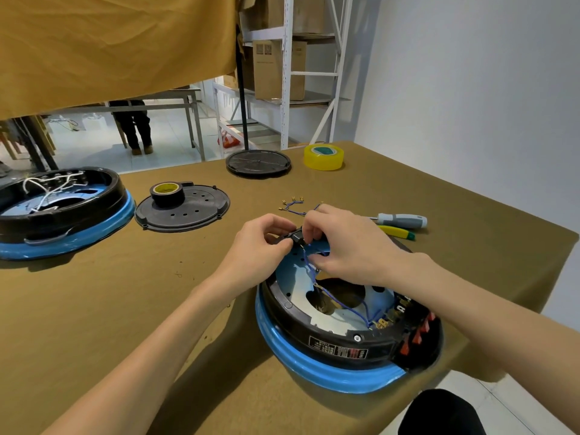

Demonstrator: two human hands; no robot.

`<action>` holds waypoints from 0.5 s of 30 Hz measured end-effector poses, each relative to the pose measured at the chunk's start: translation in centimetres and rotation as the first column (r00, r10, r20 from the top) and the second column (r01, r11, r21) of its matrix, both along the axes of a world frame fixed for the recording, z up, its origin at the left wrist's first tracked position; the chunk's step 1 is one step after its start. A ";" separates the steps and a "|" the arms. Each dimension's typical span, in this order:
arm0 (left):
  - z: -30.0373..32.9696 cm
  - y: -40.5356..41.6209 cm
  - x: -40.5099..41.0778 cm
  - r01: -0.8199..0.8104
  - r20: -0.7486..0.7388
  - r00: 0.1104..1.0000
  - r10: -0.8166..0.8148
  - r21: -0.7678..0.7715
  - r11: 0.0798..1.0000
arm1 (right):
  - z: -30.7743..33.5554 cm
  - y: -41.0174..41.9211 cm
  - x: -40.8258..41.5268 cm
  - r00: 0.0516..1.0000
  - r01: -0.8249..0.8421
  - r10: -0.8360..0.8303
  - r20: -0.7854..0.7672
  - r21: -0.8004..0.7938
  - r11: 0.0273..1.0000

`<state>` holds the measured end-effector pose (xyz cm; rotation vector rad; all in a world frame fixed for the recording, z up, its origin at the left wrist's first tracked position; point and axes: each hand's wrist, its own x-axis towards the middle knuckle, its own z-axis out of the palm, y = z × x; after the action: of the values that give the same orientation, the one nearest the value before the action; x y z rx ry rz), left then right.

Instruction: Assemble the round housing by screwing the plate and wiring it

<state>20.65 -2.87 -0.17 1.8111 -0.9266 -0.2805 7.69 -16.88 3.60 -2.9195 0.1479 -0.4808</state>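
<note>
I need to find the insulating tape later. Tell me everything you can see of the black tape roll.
The black tape roll is a small roll of glossy black tape wound on a yellow core with dark print. It lies flat, hole upward, on the far left part of a round black perforated cover plate on the table. Only the plate touches it; neither hand is near.

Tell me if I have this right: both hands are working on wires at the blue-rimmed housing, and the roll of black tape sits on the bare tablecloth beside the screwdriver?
Not quite. The head view shows the roll of black tape resting on the round black plate, far from the screwdriver. The rest holds: the left hand and right hand work on blue wires at the blue-rimmed housing.
</note>
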 end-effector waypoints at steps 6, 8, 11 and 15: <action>-0.1 -0.1 0.0 -0.004 0.040 0.999 0.003 0.019 1.000 | -0.2 -1.0 0.1 0.991 -0.105 0.119 0.064 -0.184 0.977; -0.1 -0.1 0.0 -0.003 0.043 0.999 0.002 0.018 1.000 | -0.1 -1.0 0.0 0.983 -0.154 0.172 0.055 -0.248 0.957; -0.1 -0.1 0.0 0.007 0.025 1.000 -0.007 0.016 1.000 | 0.0 -1.2 0.1 0.965 -0.220 0.259 0.045 -0.400 0.890; 0.0 0.0 -0.2 0.001 0.020 1.000 -0.002 0.016 1.000 | 0.0 -1.9 0.3 0.942 -0.286 0.336 -0.016 -0.567 0.773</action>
<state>20.47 -2.89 -0.21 1.8311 -0.9421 -0.2717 8.03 -18.78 3.56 -3.3741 -0.5923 -0.6893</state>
